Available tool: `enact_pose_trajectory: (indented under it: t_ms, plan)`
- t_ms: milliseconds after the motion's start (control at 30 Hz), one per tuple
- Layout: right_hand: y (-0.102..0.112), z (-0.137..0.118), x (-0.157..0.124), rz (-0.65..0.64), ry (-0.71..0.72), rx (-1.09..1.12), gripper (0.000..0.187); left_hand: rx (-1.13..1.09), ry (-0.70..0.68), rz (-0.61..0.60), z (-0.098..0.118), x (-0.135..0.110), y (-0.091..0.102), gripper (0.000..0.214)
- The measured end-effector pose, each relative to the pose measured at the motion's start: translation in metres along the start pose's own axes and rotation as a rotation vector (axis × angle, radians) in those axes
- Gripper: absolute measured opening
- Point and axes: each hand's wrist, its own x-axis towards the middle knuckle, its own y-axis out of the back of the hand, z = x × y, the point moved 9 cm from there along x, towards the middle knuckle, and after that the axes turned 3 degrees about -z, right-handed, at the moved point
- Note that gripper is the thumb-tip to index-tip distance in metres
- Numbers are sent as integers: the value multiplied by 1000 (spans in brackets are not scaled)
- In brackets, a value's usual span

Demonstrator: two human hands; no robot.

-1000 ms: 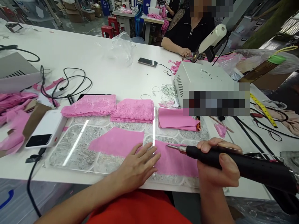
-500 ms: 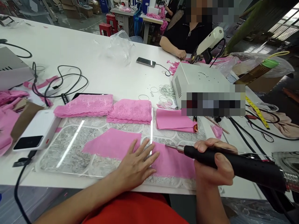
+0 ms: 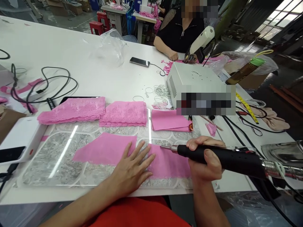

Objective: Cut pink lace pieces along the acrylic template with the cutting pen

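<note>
Pink panel (image 3: 172,162) lies flat on the patterned mat (image 3: 56,167) on the bench (image 3: 80,47)! Left hand (image 3: 129,173) spreads across its left edge, grip released, over a second pink piece (image 3: 106,148) too; right hand (image 3: 204,171) grasps the black tool (image 3: 239,161), metal tip at the panel's upper edge.

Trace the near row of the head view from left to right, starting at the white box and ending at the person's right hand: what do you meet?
White box → left pink cloth → left hand, spread open → right pink cloth → right hand, gripping a black tool.
</note>
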Motion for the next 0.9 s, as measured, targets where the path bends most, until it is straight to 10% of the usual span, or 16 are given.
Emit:
enact_pose_trajectory:
  t_ms: [300,900]
  plan:
    - [41,-21,10,162,67,-48,14,-3,-22,29,0,1,2,39]
    - [26,-10,3,43,40,-26,12,-23,-16,42,-1,2,2,37]
